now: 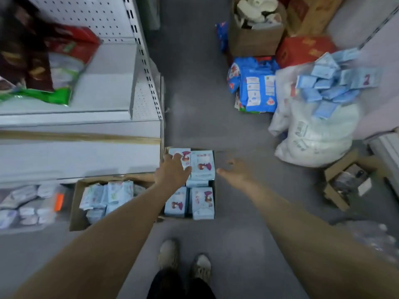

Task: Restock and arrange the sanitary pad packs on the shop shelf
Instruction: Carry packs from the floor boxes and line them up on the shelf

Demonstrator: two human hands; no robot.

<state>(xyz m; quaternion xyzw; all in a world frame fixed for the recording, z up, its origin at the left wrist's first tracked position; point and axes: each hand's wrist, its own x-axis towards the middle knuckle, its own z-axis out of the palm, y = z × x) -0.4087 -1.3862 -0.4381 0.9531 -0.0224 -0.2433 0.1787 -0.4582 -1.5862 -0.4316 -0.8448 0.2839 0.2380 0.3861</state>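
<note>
two hands reach down over the floor, person standing, light shoes at frame bottom. left hand lies flat, fingers spread and fairly straight, on the far-left pack in a small cardboard box on the floor; touching it, no clear grasp. right hand is blurred, open with fingers splayed, holding nothing, hovering just right of that box. pad packs, pale blue with purple print, fill the box in rows. second box, just left of it under the shelf edge, holds more pale packs, jumbled. white shelf stands at left, with red and green bags on its upper level, blurred. white sack at right is heaped with loose light-blue packs. blue bags lie on the floor beside the sack.
</note>
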